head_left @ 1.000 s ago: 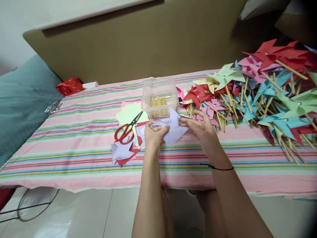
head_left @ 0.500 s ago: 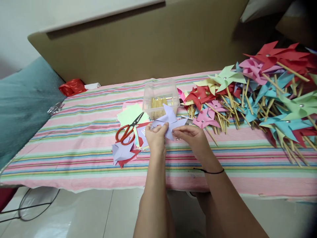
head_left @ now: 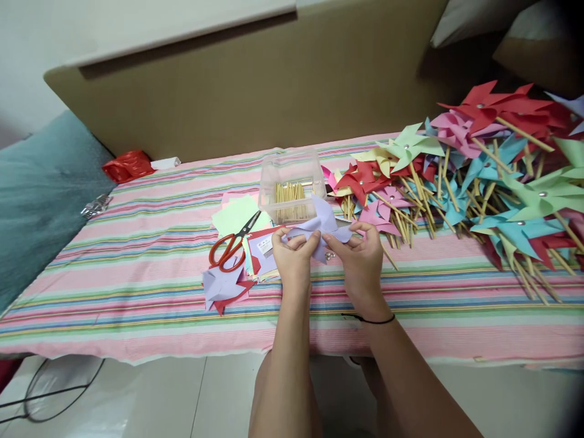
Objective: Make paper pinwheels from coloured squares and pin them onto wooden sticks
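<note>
Between my two hands is a lavender paper pinwheel point(head_left: 323, 214), held just in front of the plastic box with no stick showing on it. My left hand point(head_left: 296, 252) grips its left side, thumb on the front near the middle. On the other side my right hand point(head_left: 362, 258) pinches it, with the thumb near the centre too. Orange-handled scissors point(head_left: 232, 244) lie to the left on stacked coloured paper sheets point(head_left: 237, 216). A clear plastic box point(head_left: 292, 182) behind the pinwheel contains several short wooden sticks point(head_left: 289, 193). Small shiny pieces point(head_left: 330, 256) lie beside my right hand.
Many finished pinwheels on sticks point(head_left: 493, 164) are heaped at the right. Loose lavender and red paper shapes point(head_left: 222, 285) lie at the left front. A red plastic bag point(head_left: 128, 166) sits far left on the striped cloth point(head_left: 137, 261), whose front edge hangs above the tiled floor.
My right hand has moved in and turned, and its thumb now presses near the pinwheel's centre. The pinwheel has shifted slightly right, and the whole view has shifted a little.
</note>
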A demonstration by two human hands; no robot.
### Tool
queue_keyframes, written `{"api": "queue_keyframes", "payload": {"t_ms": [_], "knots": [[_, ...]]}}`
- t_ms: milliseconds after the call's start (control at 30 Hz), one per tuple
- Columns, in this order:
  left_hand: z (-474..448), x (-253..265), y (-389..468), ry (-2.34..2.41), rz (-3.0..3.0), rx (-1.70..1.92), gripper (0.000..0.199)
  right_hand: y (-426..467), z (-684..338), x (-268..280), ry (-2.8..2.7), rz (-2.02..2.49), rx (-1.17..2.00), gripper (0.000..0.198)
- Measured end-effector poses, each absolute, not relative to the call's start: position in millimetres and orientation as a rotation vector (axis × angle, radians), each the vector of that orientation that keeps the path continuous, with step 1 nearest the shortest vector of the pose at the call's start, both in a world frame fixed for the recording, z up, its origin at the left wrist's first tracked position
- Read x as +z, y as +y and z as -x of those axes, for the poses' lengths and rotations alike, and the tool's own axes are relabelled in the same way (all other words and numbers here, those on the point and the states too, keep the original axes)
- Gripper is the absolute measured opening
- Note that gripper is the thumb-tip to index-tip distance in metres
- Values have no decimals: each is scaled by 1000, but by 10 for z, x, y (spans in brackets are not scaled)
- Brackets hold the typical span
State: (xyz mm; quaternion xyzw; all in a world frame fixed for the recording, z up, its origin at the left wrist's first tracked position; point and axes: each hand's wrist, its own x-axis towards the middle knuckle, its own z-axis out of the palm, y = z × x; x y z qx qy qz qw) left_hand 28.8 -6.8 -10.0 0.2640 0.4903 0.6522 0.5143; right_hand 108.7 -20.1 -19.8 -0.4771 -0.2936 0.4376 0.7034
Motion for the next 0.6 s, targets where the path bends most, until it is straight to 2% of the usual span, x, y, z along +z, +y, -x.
{"api": "queue_keyframes", "payload": {"t_ms": [100, 233, 600], "knots": [[-282, -95, -67, 1177, -641, 1564, 64, -181, -1092, -222, -627, 1052, 993, 62], [-264, -72, -75, 1160, -658, 1556, 63, -164, -1113, -224, -619, 1058, 1019, 72], [-271, -62, -89, 1193, -700, 1528, 62, -178, -1145, -186, -603, 1132, 1035, 81]]}}
